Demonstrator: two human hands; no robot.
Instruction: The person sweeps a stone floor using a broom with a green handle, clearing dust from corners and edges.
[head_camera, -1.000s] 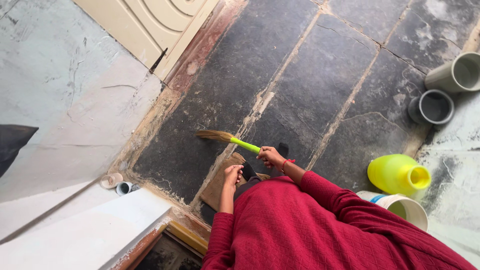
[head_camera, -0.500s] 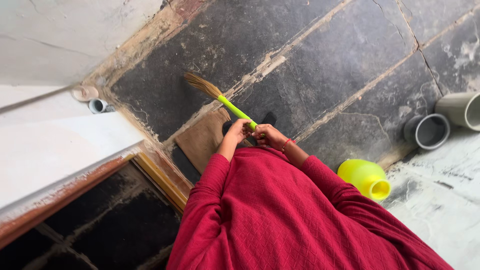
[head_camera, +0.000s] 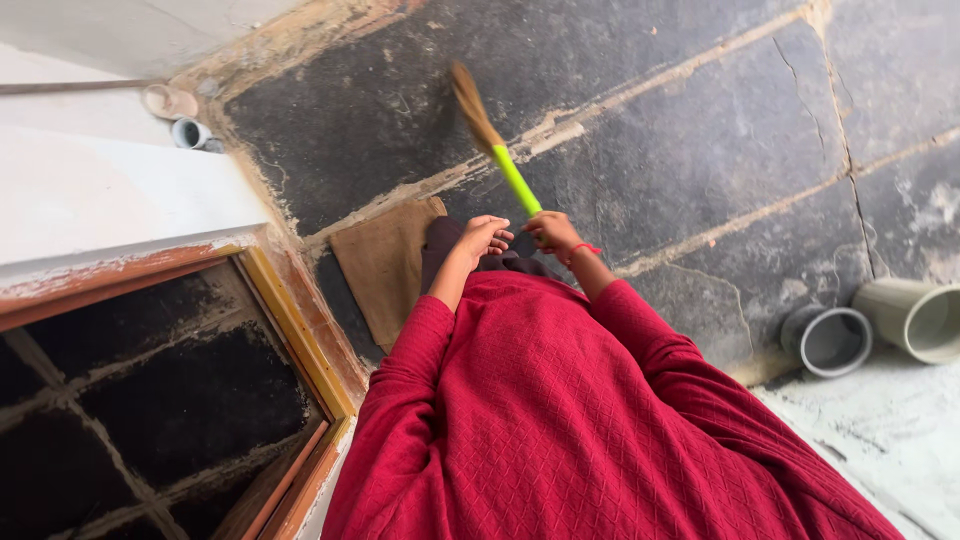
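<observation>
Our right hand (head_camera: 553, 231) grips the green-handled broom (head_camera: 497, 145) over dark floor slabs (head_camera: 700, 130); our left hand (head_camera: 483, 236), fingers loosely curled, hovers beside a brown mat (head_camera: 385, 265).

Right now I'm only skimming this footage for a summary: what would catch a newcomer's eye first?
The bright green-handled broom, gripped by the right hand and pointing away over the dark stone floor, with the left hand close beside it. Below, the red quilted sweater fills the frame, and two grey pipe ends lie at the right edge.
</observation>
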